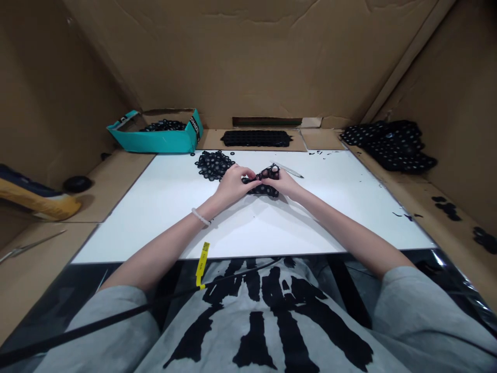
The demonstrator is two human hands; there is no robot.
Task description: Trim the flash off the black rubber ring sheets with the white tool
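Teal box — black rings inside; fingers hold black piece.

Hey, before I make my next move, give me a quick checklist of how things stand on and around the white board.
1. Left hand and right hand both on the black piece: ok.
2. Ring pile close to the left hand: ok, on the board just beyond it.
3. More rings in the teal box: ok, dark rings show inside.
4. Scissors off the board: ok, on the cardboard at left.
5. Board free of scraps: not ok, dark scraps lie along its right edge.
6. Every link in the piece closed: cannot tell, fingers cover part of it.
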